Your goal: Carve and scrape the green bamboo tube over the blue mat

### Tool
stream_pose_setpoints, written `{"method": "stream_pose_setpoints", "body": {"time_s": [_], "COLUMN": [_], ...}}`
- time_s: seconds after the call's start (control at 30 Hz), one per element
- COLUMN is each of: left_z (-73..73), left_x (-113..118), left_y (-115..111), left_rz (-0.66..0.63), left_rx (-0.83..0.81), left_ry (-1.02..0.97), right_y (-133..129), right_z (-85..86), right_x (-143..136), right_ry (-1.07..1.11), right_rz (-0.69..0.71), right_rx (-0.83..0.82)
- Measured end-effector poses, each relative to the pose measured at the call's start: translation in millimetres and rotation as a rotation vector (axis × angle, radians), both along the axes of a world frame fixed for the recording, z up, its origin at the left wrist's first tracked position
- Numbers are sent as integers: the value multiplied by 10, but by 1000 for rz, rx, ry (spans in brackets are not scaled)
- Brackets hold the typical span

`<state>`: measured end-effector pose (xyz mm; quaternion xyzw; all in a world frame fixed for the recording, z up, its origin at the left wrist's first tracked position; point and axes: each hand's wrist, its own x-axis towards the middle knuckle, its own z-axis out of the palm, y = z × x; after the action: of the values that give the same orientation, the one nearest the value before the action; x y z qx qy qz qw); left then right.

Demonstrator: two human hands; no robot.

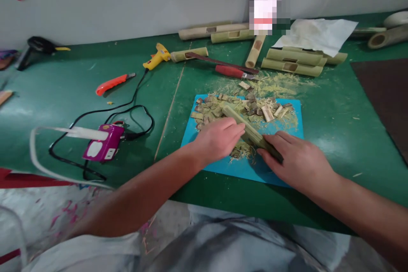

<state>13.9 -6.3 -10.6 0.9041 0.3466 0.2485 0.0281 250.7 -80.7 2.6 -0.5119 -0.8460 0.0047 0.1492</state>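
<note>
A length of bamboo (pixel 254 133) slants over a blue mat (pixel 219 169), its pale far end pointing up and left. My left hand (pixel 219 138) is closed around its left side near the middle. Thumb and fingers of my right hand (pixel 291 155) grip the darker near end. Beneath and behind the bamboo lie many chopped bamboo chips (pixel 251 106) and fine shavings (pixel 241 151). A red-handled knife (pixel 229 71) rests beyond the mat, beside a long dark thin strip (pixel 212 58).
Several notched bamboo tubes (pixel 291 67) lie at the back, some under white paper (pixel 315 34). To the left are a yellow glue gun (pixel 157 57), an orange cutter (pixel 113 84) and a purple power strip (pixel 103 142) with looping cords. A dark brown board (pixel 382 93) lies right.
</note>
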Motion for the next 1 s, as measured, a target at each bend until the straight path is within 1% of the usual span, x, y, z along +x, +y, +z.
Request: {"method": "stream_pose_setpoints", "body": {"time_s": [0.13,0.27,0.3,0.4,0.43,0.53,0.57,0.67,0.7,0.8,0.93,1.0], "left_z": [18,33,34,35,35,36,37,43,44,43,33,29], "left_x": [42,50,46,35,35,36,33,27,29,41,37,39], "left_y": [-16,-15,-11,-2,-4,-2,6,28,26,3,-2,4], "left_rz": [70,-17,-9,66,65,-25,-18,64,67,-8,43,-2], "left_rx": [41,23,26,75,79,56,66,96,86,45,79,59], "left_ry": [-54,2,-6,-50,-38,32,21,-20,-8,26,-35,11], "right_y": [0,-2,-3,-8,-9,-11,-10,-7,-6,-6,-9,-12], "right_z": [2,16,18,17,14,3,1,3,6,14,9,-2], "right_x": [1,-11,-15,-19,-17,-9,-6,-1,-1,-2,3,10], "right_ry": [-3,-18,-15,-11,-13,-6,5,28,28,28,52,45], "right_rz": [-16,-15,-18,-30,-28,-18,-21,-23,-18,-14,-15,-6], "right_rx": [8,-21,-26,-37,-39,-40,-40,-52,-55,-67,-59,-45]}}
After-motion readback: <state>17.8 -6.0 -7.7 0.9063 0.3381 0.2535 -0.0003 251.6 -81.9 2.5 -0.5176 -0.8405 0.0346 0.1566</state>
